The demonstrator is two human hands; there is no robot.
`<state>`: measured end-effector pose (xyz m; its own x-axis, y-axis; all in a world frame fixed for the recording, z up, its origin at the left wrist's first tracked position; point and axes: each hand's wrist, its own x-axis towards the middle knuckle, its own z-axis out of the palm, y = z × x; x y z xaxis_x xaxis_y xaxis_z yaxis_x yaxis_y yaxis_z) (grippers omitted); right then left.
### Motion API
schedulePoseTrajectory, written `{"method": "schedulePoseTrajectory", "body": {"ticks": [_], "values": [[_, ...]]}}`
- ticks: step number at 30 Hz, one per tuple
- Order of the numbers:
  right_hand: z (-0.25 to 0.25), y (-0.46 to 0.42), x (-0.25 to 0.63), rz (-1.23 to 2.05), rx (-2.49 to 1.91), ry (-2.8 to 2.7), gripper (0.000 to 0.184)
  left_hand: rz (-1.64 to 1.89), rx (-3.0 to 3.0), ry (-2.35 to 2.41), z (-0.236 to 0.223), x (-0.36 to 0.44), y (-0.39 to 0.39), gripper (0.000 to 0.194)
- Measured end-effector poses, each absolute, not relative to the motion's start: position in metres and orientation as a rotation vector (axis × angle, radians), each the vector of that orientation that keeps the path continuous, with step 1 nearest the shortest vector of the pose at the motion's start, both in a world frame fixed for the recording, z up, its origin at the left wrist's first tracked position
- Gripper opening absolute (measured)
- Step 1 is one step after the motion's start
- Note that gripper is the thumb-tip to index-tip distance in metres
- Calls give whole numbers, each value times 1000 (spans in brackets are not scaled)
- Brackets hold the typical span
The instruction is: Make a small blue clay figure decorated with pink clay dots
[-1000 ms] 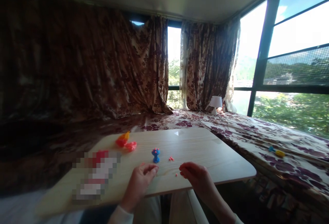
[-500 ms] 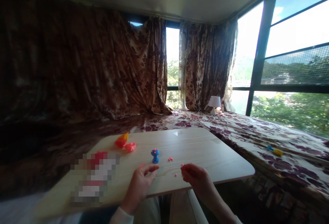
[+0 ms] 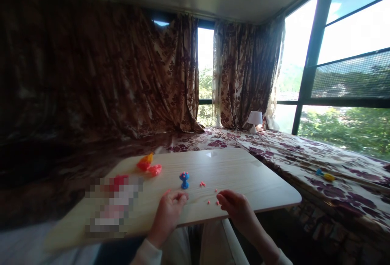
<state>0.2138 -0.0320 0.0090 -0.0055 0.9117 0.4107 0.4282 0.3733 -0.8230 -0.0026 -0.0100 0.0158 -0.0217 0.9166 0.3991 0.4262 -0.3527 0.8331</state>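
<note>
A small blue clay-like figure [image 3: 184, 180] with pink dots on its mushroom-shaped top stands upright on the table. Just in front of it is my left hand [image 3: 171, 210], thumb and fingers pinched together; what they hold, if anything, is too small to tell. My right hand [image 3: 236, 205] is closed over the table's front edge, its fingertips pressed together and their contents hidden. A small pink bit [image 3: 217, 202] shows right at those fingertips; I cannot tell whether it is held. Close by lie another pink bit [image 3: 209, 202] and a small cluster of pink pieces [image 3: 202, 184].
Pale wooden table [image 3: 243, 175] with rounded corners. Yellow and red crumpled plastic [image 3: 149, 165] lies at its back left, near a blurred-out packet [image 3: 115, 206]. A bed with a flowered cover [image 3: 344, 192] borders the right side, with a blue-and-yellow item [image 3: 326, 175] on it. A white lamp [image 3: 254, 118] stands behind.
My left thumb and fingers have drawn closer together. The right hand has shifted slightly right, and a pink bit now shows beside its fingertips. The view has tilted a little.
</note>
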Motion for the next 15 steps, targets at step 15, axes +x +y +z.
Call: {"method": "schedulePoseTrajectory", "body": {"ticks": [15], "values": [[10, -23, 230, 195, -1545, -1883, 23, 1191, 2302, 1581, 9, 23, -6, 14]]}}
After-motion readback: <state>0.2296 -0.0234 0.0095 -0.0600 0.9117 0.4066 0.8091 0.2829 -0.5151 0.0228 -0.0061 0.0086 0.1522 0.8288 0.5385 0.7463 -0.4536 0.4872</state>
